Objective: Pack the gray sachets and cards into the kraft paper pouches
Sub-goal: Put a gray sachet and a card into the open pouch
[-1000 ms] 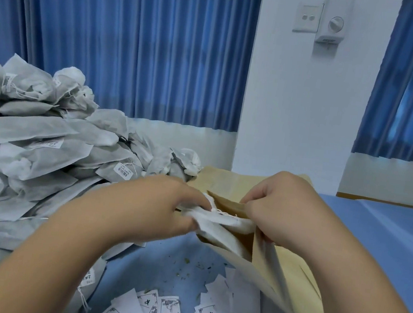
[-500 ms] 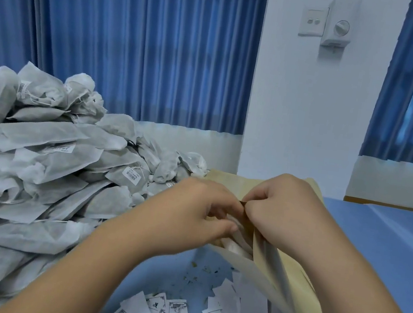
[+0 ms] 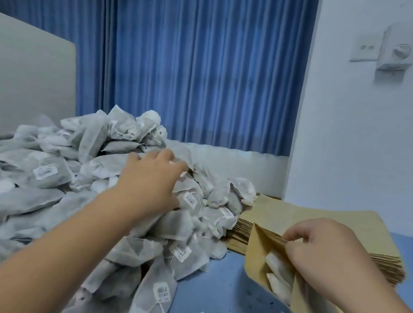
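Blue tabletop [image 3: 222, 289] carries the gray sachet heap [image 3: 46, 187], whose crest lies directly under the left hand [image 3: 152, 183], fingers loosely spread, while right of the heap the right hand [image 3: 323, 256] pinches the kraft pouch [image 3: 256, 255] by its mouth, open toward the heap.

I see fibrous, matt gray sachets [image 3: 62, 203] at left, a smooth matt kraft paper pouch [image 3: 256, 260] lower right, and a blue table cover [image 3: 223, 283], probably cloth.

Head camera looks forward, down over the table [image 3: 222, 287].
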`<control>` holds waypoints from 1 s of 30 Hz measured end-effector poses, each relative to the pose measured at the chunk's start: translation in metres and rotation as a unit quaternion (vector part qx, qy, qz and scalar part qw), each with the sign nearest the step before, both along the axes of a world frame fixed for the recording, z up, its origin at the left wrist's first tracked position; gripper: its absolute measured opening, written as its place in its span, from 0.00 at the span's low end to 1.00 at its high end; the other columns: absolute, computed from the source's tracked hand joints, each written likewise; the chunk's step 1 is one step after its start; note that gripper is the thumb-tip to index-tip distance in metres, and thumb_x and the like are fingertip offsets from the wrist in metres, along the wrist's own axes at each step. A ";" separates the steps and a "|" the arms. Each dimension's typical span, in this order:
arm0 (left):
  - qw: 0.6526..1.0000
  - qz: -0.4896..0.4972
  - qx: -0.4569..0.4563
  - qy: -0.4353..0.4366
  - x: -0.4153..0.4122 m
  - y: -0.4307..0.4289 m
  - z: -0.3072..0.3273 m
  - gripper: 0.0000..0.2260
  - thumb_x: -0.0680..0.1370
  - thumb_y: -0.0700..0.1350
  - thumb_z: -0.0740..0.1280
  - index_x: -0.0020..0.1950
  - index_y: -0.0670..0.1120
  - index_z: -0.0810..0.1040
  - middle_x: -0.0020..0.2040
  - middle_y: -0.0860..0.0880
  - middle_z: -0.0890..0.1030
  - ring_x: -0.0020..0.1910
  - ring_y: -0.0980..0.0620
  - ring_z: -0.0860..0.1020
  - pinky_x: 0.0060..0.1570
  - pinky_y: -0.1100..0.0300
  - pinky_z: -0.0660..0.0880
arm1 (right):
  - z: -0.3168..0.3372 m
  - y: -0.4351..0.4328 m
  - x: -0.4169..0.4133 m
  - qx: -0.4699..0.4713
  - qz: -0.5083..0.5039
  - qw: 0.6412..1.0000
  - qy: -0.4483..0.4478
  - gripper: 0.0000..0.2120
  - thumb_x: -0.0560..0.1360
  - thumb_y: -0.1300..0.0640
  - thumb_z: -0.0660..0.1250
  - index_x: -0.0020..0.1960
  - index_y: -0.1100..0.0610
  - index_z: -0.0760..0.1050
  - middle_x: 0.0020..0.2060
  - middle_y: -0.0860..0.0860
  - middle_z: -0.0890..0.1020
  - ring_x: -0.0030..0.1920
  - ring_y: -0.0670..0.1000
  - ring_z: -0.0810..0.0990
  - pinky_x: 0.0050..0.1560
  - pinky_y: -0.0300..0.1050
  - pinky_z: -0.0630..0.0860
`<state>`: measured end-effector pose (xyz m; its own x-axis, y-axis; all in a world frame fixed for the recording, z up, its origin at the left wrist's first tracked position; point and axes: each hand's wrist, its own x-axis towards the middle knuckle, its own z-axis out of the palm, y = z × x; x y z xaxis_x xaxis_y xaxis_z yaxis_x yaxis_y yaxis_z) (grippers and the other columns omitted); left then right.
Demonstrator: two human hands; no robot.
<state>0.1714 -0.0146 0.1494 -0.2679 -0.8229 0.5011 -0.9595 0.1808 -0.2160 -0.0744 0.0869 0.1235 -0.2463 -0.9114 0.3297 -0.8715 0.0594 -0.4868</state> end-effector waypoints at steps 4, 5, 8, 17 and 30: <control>0.982 0.159 0.100 -0.029 0.035 -0.024 0.011 0.35 0.70 0.65 0.66 0.72 0.56 0.57 0.71 0.47 0.64 0.69 0.42 0.66 0.62 0.40 0.66 | -0.002 0.000 0.005 0.015 0.002 1.000 0.004 0.10 0.66 0.59 0.64 0.33 0.47 0.81 0.33 0.44 0.82 0.36 0.45 0.79 0.40 0.43 0.79; 0.980 0.164 0.108 -0.016 0.042 -0.030 0.011 0.32 0.72 0.65 0.64 0.71 0.56 0.59 0.70 0.47 0.65 0.67 0.42 0.68 0.62 0.41 0.67 | -0.002 0.000 0.006 0.016 0.002 1.000 0.006 0.10 0.66 0.59 0.64 0.33 0.47 0.80 0.33 0.44 0.82 0.37 0.45 0.79 0.40 0.43 0.79; 0.983 0.151 0.101 0.033 0.055 -0.043 0.008 0.26 0.76 0.63 0.58 0.70 0.52 0.62 0.68 0.46 0.68 0.65 0.42 0.71 0.60 0.43 0.70 | -0.003 -0.001 0.006 0.016 0.002 1.000 0.014 0.11 0.68 0.59 0.63 0.33 0.46 0.79 0.36 0.44 0.81 0.38 0.44 0.79 0.42 0.43 0.79; 0.978 0.157 0.106 0.088 0.057 -0.061 -0.007 0.30 0.71 0.55 0.65 0.71 0.54 0.58 0.65 0.45 0.71 0.64 0.42 0.70 0.60 0.43 0.69 | -0.007 -0.004 0.010 0.023 0.013 0.999 0.027 0.11 0.67 0.59 0.62 0.33 0.47 0.79 0.34 0.44 0.81 0.37 0.45 0.78 0.38 0.42 0.77; 0.929 -0.207 -0.048 0.303 0.020 -0.004 0.000 0.16 0.72 0.51 0.68 0.59 0.54 0.73 0.40 0.57 0.77 0.44 0.51 0.77 0.37 0.59 0.69 | -0.006 -0.003 0.002 -0.012 0.008 1.000 0.005 0.12 0.66 0.61 0.62 0.33 0.47 0.81 0.26 0.44 0.79 0.31 0.44 0.77 0.28 0.39 0.70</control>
<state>0.1909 -0.0183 0.1498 -0.1965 -0.6553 0.7294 -0.7627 0.5697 0.3063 -0.0728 0.0834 0.1178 -0.2291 -0.9066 0.3545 -0.8768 0.0341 -0.4796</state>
